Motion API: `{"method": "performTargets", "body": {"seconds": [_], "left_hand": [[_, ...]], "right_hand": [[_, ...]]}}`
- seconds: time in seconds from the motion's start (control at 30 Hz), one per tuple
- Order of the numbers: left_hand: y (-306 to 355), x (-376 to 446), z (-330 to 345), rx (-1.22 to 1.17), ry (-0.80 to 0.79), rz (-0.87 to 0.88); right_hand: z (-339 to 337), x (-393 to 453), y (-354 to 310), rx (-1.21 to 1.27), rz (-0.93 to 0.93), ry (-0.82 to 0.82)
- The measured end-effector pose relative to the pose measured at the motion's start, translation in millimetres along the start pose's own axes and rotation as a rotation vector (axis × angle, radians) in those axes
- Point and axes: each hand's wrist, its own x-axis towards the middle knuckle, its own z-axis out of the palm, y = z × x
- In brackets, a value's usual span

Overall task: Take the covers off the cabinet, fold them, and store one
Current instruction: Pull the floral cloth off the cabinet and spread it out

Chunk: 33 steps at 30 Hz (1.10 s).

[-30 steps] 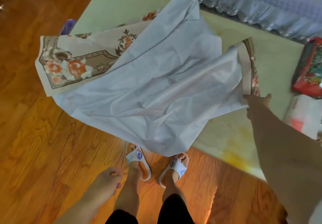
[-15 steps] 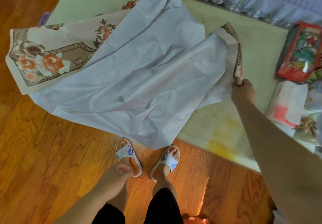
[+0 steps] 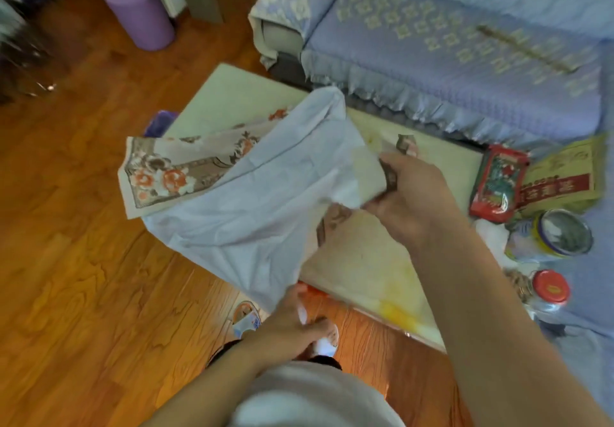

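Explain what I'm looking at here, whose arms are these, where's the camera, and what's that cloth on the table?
The camera sits on a person's head, looking down at their own arms. The right hand grips one edge of a cover, pale on the back with a flowered front, which lies partly on a low pale table. The left hand reaches the cover's hanging lower corner; whether it holds it is unclear. At the table's right end lie a red packet and a red-lidded jar.

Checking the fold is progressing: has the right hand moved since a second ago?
Yes. The right hand has carried the cover edge leftward across the cabinet top, away from the red packet.
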Motion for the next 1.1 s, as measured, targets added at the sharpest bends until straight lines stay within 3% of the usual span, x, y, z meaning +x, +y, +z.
{"method": "performTargets", "body": {"seconds": [0.1, 0.2, 0.3, 0.57, 0.8, 0.9, 1.0, 1.1], "left_hand": [[16.7, -10.3, -8.8, -0.217, 0.408, 0.082], [30.6, -12.7, -25.0, -0.195, 0.795, 0.129], [42.7, -4.2, -46.9, -0.211, 1.032, 0.161], [43.7, 14.5, -145.0, -0.279, 1.311, 0.221], [54.7, -1.0, -200.9, -0.093, 1.254, 0.443], [61.0, -33.7, -209.3, -0.104, 1.146, 0.541], [59.5, -76.1, -217.0, 0.175, 1.239, 0.546], [68.5, -120.4, -224.7, 0.579, 1.427, 0.676]], "right_hand": [[51.6, -8.3, -29.9, 0.251, 0.092, -0.081], [100.3, -26.1, -51.9, 0.347, 0.106, -0.153], [134.5, -48.6, -64.4, 0.393, 0.109, -0.224], [163.4, -91.6, -61.2, 0.415, 0.163, -0.280], [156.7, -124.7, -74.8, 0.397, 0.062, -0.369], [147.3, -117.4, -83.8, 0.342, -0.018, -0.274], [117.7, -98.0, -98.0, 0.328, -0.076, -0.155], [70.0, -81.3, -94.1, -0.014, -0.354, -0.071]]}}
